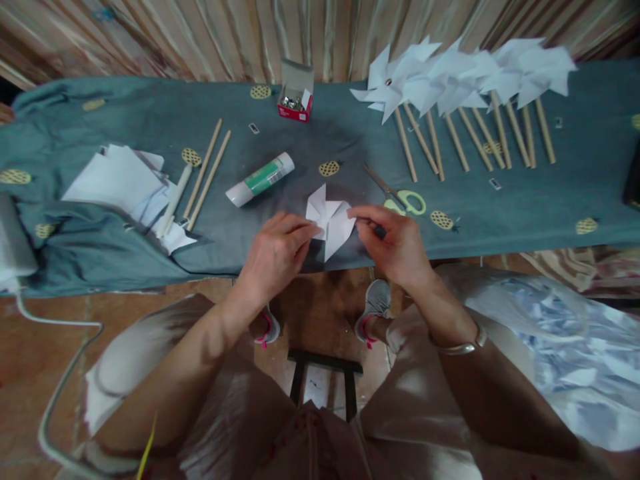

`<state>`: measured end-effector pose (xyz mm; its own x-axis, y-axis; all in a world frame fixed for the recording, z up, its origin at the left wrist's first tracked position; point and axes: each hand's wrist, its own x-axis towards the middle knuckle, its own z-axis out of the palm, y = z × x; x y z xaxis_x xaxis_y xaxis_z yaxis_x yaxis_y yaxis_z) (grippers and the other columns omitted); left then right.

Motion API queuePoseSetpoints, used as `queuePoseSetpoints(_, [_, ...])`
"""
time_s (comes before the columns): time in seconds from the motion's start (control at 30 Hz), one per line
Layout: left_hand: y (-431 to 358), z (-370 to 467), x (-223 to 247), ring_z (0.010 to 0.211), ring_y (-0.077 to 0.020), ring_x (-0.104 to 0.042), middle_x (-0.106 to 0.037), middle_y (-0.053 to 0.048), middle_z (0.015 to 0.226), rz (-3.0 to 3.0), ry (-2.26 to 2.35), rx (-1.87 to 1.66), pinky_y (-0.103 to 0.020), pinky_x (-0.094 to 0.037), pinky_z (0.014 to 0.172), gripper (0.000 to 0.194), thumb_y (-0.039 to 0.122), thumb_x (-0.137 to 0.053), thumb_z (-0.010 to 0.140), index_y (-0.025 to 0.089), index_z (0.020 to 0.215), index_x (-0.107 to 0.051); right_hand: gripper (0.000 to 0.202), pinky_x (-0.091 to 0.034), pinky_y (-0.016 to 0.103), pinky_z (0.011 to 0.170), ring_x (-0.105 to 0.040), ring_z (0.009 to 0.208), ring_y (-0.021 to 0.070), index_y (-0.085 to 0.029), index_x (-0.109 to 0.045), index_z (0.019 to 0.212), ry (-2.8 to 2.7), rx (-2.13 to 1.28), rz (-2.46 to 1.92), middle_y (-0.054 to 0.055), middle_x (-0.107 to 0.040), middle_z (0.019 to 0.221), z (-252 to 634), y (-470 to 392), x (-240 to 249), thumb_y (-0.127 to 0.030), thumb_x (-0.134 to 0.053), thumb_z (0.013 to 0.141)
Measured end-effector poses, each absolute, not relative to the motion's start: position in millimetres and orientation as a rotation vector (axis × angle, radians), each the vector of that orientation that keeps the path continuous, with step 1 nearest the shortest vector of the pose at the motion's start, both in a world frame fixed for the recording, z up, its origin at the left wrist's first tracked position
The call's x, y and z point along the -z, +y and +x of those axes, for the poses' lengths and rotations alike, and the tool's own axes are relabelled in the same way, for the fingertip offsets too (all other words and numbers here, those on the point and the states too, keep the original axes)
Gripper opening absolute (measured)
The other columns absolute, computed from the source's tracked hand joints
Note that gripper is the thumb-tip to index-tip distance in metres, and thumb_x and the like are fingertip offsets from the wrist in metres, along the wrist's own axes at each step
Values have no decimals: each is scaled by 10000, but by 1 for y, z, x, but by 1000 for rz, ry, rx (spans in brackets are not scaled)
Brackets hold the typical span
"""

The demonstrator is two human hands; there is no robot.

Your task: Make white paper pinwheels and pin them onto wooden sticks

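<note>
Lap (425,407) and forearms (200,340): nearest the camera; the arms reached out to the table's near edge.
Table (475,220): it stood under a dark green cloth, a curtain (200,40) behind its far edge.
Row of pinwheels (465,73): about ten overlapped toward the far right corner, each seemingly complete on its stick.
Bag (560,333): it sat below the near edge, to the right, holding what looked like white scraps.
Loose paper (113,177): a stack lay toward the left end, apparently left to be worked.
Left hand (275,257) and right hand (395,243): the fingers of both pinched opposite sides of one white pinwheel (341,228).
Glue stick (260,180): it lay beyond the left hand.
Held piece: at the middle of the near edge, vanes folded in, no stick on it yet; whether its centre was fastened could not be told.
Scissors (391,192): just beyond the right hand, closest to being in the way.
Red box (295,115): it stood open near the far edge.
Bare sticks (203,168): two lay beside the paper, seemingly unused.
Metal fasteners (291,102): they filled the box.
</note>
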<state>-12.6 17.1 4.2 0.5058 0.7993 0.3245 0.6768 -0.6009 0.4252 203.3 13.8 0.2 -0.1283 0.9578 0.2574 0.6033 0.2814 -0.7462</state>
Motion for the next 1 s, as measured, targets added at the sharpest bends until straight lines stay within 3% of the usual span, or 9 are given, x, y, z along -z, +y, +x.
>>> queuePoseSetpoints(0.1, [20, -15, -5, 899, -200, -622, -712, -75, 1005, 2484, 1274, -723, -348, -521, 813, 214, 145, -527, 892, 180, 1005, -705, 250, -532, 306, 709, -667, 780, 153, -193, -700, 990, -1834, -670, -1417, 40, -739, 927, 204, 9, -2, -142, -511, 834])
queuePoseSetpoints(0.3, [20, -15, -6, 921, -207, -627, -712, -74, 994, 2399, 1325, -697, -355, -517, 837, 228, 158, -534, 885, 184, 1034, -704, 227, -518, 327, 733, -643, 783, 167, -199, -685, 993, -1910, -656, -1432, 41, -714, 887, 205, 7, -5, -157, -523, 838])
queuePoseSetpoints(0.47, [23, -15, -6, 914, -202, -637, -726, -71, 957, 2307, 1321, -724, -348, -506, 841, 200, 188, -566, 881, 173, 1013, -714, 263, -498, 399, 884, -617, 970, 210, -207, -660, 998, -2053, -459, -1338, 65, -692, 1044, 203, 5, -5, -117, -483, 826])
queuePoseSetpoints(0.67, [28, -14, -2, 874, -198, -629, -735, -51, 910, 2229, 1350, -722, -358, -483, 832, 163, 251, -590, 883, 197, 929, -737, 314, -420, 518, 979, -451, 1250, 304, -238, -639, 1048, -2258, -256, -1326, 98, -491, 1384, 199, -2, -4, -127, -527, 776])
queuePoseSetpoints(1.0, [34, -10, 1, 804, -187, -615, -723, -32, 821, 2194, 1410, -699, -354, -475, 802, 128, 280, -613, 865, 205, 855, -716, 294, -387, 529, 997, -437, 1247, 312, -236, -672, 989, -2258, -297, -1347, 74, -495, 1387, 195, -6, 3, -92, -525, 779])
